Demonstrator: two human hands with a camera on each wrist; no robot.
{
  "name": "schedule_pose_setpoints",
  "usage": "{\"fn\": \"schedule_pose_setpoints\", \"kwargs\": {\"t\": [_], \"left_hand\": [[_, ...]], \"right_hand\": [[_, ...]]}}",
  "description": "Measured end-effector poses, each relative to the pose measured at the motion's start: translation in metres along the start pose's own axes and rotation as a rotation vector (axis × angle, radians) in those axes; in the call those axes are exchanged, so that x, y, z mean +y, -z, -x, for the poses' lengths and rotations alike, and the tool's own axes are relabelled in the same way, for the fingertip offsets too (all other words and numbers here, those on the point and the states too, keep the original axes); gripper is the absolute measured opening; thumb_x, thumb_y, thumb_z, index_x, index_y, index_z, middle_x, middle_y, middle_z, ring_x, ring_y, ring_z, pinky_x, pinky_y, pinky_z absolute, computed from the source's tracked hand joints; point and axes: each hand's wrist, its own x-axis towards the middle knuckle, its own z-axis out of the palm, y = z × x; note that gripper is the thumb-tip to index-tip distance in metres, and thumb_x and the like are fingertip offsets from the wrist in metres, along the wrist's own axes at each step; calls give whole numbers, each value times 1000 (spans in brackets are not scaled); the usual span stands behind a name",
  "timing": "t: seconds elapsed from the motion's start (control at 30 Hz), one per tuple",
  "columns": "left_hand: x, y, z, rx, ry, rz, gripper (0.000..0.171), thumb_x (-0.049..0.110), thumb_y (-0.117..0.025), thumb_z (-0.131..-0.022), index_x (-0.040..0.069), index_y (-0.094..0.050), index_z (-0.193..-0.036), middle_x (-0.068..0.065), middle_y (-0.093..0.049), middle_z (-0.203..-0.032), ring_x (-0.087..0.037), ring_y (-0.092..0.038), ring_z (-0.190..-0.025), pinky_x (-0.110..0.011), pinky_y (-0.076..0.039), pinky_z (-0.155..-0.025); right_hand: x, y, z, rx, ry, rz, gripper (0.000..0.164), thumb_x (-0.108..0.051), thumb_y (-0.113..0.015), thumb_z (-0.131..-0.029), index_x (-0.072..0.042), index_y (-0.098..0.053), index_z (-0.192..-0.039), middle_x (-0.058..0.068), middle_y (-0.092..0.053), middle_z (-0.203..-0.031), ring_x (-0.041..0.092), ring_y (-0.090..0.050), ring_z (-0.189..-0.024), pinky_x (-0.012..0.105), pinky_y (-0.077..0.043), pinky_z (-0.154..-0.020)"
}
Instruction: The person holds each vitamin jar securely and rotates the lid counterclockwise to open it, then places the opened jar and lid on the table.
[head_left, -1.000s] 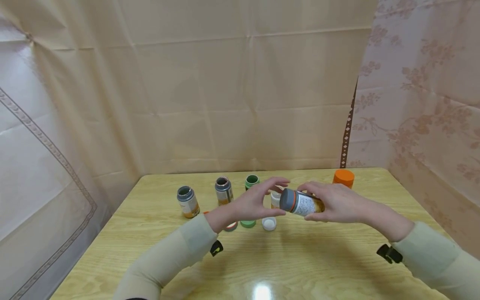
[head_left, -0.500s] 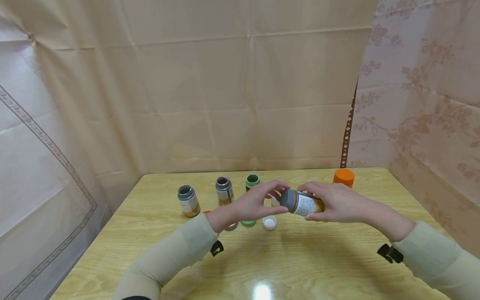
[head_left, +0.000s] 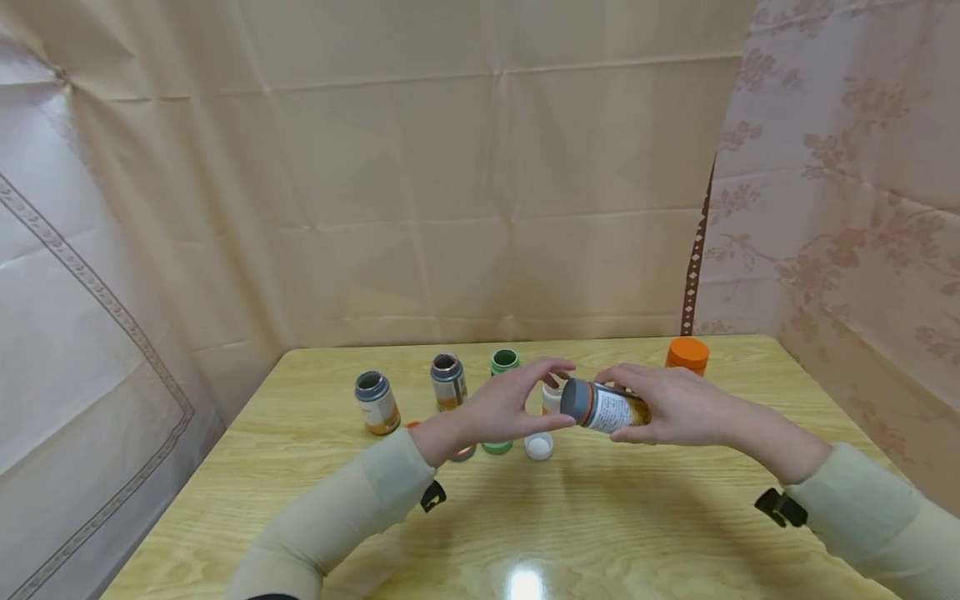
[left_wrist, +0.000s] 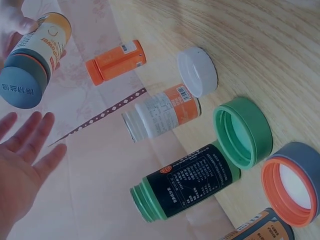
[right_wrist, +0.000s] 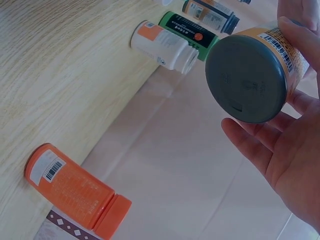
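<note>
My right hand (head_left: 675,406) grips the body of a supplement bottle (head_left: 615,410) with a white and orange label, held on its side above the table. Its dark grey cap (head_left: 576,401), with an orange ring below, points left. Around that cap end, my left hand (head_left: 513,406) stands with thumb and fingers spread. In the left wrist view, the left hand's fingers (left_wrist: 46,127) are extended and apart from the cap (left_wrist: 22,87). The bottle's grey base (right_wrist: 247,80) faces the right wrist camera, and the right fingers (right_wrist: 250,145) lie along its side.
Uncapped bottles stand behind: grey ones (head_left: 377,403) (head_left: 448,383), a green one (left_wrist: 187,182) and a white one (left_wrist: 162,112). White (head_left: 538,446), green (left_wrist: 243,132) and grey-orange (left_wrist: 292,185) caps lie before them. A capped orange bottle (head_left: 687,354) stands back right.
The left fingers closed in toward the grey cap half a second ago and have since spread away from it. The right hand and the bottle have hardly moved.
</note>
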Motion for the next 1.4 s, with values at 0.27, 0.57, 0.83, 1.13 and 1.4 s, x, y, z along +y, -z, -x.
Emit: {"fn": "schedule_pose_setpoints", "kwargs": {"t": [0.27, 0.57, 0.83, 1.13, 1.4], "left_hand": [[0, -1, 1, 2, -136, 17, 64, 22, -75, -88, 13, -41, -142, 0, -51, -135, -12, -53, -116, -25, -44, -95], [0, -4, 1, -17, -137, 101, 56, 18, -72, -90, 11, -43, -138, 0, -54, -127, -8, -55, -109, -25, -45, -93], [-2, -5, 0, -32, -29, 159, 54, 32, -70, -91, 13, -46, -135, 4, -60, -119, -8, -60, -102, -23, -47, -88], [0, -5, 0, -23, 65, 133, 54, 43, -68, -90, 17, -49, -134, 8, -62, -113, -3, -58, -100, -27, -48, -86], [-1, -4, 2, 31, -50, 91, 72, 34, -76, -86, 16, -38, -144, 4, -50, -138, -10, -52, -118, -36, -46, -96]], "right_hand": [[2, -2, 2, -5, -20, -24, 61, -50, -77, -79, -22, -53, -128, -6, -61, -101, 4, -53, -70, 23, -47, -59], [2, -3, 4, -3, -10, -35, 60, -48, -77, -80, -21, -54, -128, -5, -62, -103, 4, -54, -72, 24, -47, -60], [3, -4, 4, -6, -7, -31, 61, -54, -73, -81, -21, -53, -129, -6, -61, -102, 4, -54, -72, 23, -47, -60], [1, -3, 3, -9, -13, -34, 61, -54, -74, -81, -21, -54, -128, -6, -61, -101, 4, -53, -71, 23, -47, -59], [0, -2, 3, -6, -16, -23, 60, -48, -77, -80, -20, -54, -128, -5, -61, -101, 4, -53, -70, 23, -46, -59]]}}
